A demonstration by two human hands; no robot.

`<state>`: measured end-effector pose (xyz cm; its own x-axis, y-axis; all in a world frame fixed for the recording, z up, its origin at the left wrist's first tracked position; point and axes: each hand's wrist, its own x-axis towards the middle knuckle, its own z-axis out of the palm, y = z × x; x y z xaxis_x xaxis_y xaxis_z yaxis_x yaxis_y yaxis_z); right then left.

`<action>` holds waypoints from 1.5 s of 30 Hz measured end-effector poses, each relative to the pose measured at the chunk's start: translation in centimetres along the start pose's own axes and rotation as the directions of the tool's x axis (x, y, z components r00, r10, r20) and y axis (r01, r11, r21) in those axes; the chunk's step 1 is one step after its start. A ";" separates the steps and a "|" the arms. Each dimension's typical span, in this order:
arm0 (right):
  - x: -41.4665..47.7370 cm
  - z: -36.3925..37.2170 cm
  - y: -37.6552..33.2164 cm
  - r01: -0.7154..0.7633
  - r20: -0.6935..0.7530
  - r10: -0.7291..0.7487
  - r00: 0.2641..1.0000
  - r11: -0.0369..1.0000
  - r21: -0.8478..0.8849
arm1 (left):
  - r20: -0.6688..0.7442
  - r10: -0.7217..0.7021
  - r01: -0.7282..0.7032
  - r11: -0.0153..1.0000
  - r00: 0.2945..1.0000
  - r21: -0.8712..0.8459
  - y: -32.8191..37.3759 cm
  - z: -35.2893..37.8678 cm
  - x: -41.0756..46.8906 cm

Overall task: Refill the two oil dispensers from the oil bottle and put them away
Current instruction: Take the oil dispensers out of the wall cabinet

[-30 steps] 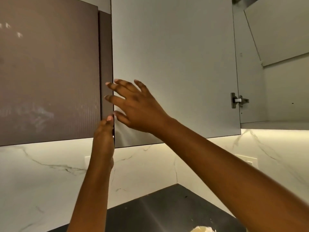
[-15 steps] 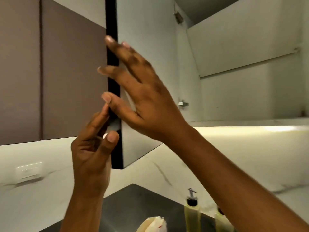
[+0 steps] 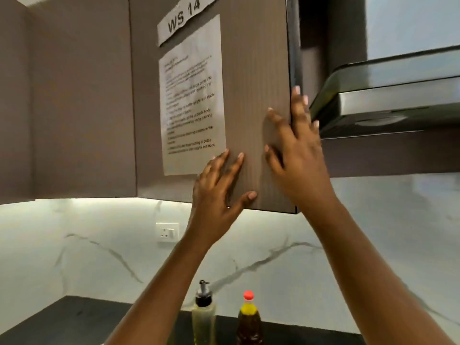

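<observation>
An oil dispenser [image 3: 203, 317] with a black pour spout stands on the dark counter at the bottom centre. To its right stands an oil bottle [image 3: 249, 319] with a red cap and amber oil. Above them is a brown wall cabinet door [image 3: 251, 70], nearly flush with its neighbours. My left hand [image 3: 219, 192] rests flat on the door's lower part, thumb under its bottom edge. My right hand [image 3: 296, 145] lies spread on the door's right side, with its fingertips over the right edge. Neither hand holds an object.
A printed sheet [image 3: 191, 100] and a "WS 14" label [image 3: 185, 17] are taped to the door. A range hood [image 3: 388, 95] juts out at the right. A wall socket [image 3: 167, 231] sits on the marble backsplash. The dark counter [image 3: 74, 324] runs along the bottom.
The cabinet door has swung from open to nearly shut, its brown front now facing me. Both hands moved from its edge onto its face. The view shifted, showing the dispenser and bottle below.
</observation>
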<state>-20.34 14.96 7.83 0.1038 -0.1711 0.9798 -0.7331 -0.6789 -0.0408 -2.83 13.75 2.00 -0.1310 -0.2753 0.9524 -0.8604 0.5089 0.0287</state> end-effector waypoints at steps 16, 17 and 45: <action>-0.3 9.2 9.9 -0.063 0.046 0.097 0.994 0.875 -0.479 | 0.083 -0.097 0.059 0.925 0.992 0.375 -1.9 11.6 3.2; -0.4 9.6 10.2 -0.065 0.049 0.101 0.994 0.875 -0.480 | 0.082 -0.098 0.059 0.921 0.992 0.385 -2.0 12.0 3.3; -0.2 13.8 13.2 -0.079 0.135 0.158 0.978 0.885 -0.459 | 0.019 -0.051 0.034 0.859 0.999 0.511 -5.4 16.5 3.7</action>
<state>-20.82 -3.83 4.40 0.0766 -0.3707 0.9256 -0.9656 -0.2589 -0.0238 -6.82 -3.48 0.40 -0.0966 -0.3166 0.9436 -0.9951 0.0105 -0.0983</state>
